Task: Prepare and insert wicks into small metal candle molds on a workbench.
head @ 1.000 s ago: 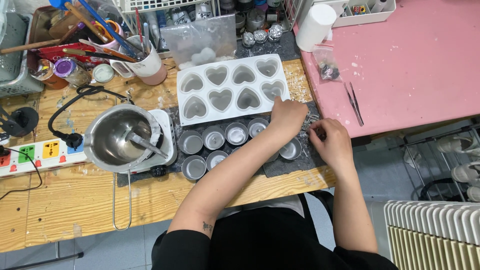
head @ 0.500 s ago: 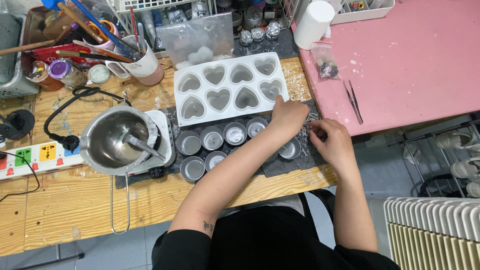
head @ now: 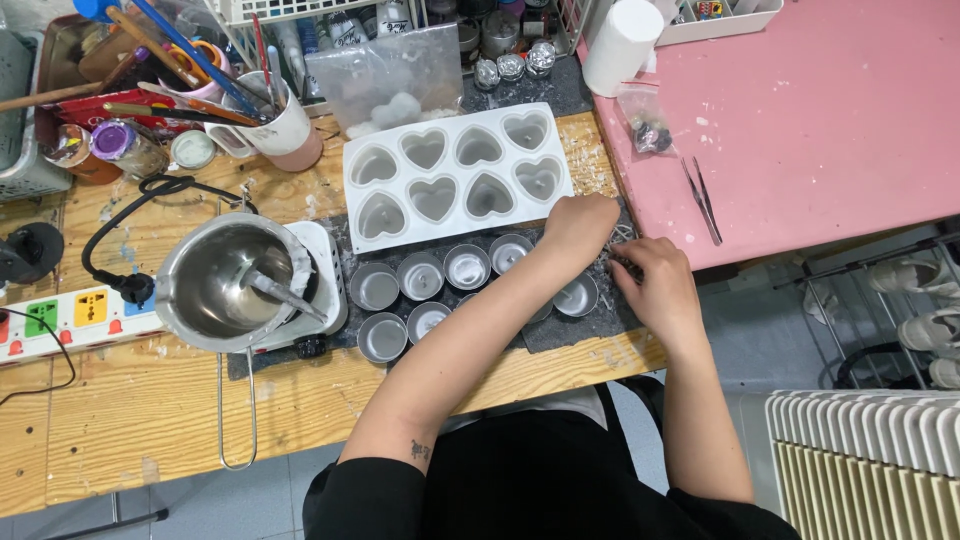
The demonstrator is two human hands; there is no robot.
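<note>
Pinching: right hand (head: 655, 285) closes its fingertips on a small wick piece (head: 622, 262), hard to make out.
Left hand: (head: 578, 228) curled loosely, fingers down beside that piece, grip unclear.
Under hands: dark mat (head: 565, 330), small metal cups (head: 467, 266).
Beyond: white heart mould (head: 455, 172), melting pot (head: 228, 282).

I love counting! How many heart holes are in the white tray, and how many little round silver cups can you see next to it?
Heart holes in the white tray: 8
Little round silver cups in view: 8
Total: 16
</note>
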